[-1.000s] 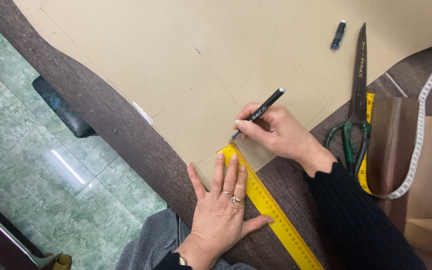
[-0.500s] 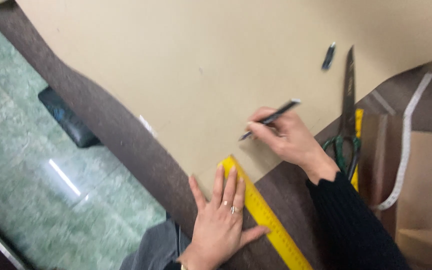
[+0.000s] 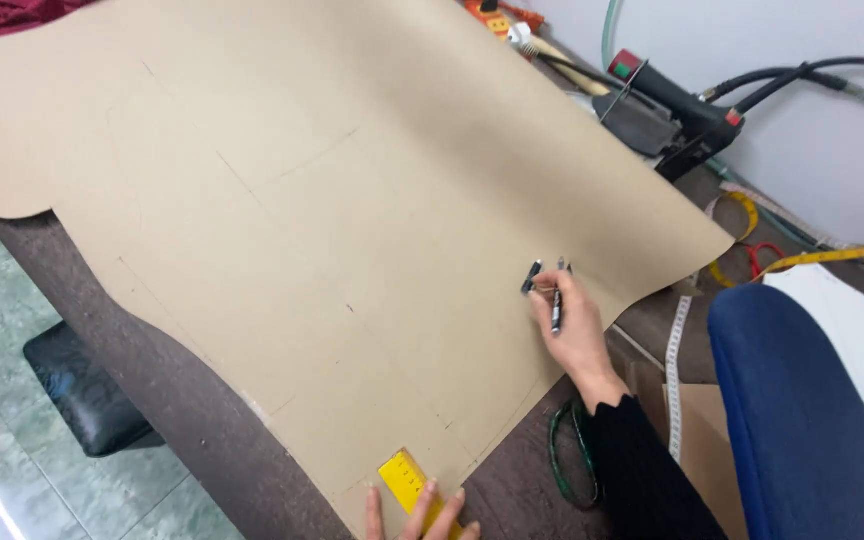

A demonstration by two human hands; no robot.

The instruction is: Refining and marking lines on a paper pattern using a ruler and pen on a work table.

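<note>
Head view shows the right hand (image 3: 574, 335) gripping a pen (image 3: 556, 308) lengthwise toward its cap (image 3: 531, 277) just beyond, while left fingers (image 3: 430, 505) press flat on the yellow ruler (image 3: 404, 480).

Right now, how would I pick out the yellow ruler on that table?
Start at the big tan paper sheet covering the dark table. Follow it to its near edge, where the left hand presses the flat yellow ruler: the only rigid yellow strip, unlike the limp measuring tapes.

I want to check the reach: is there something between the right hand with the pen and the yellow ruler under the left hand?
Nothing visible: between the right hand, holding the pen, and the yellow ruler under the left hand lies only flat brown paper.
</note>
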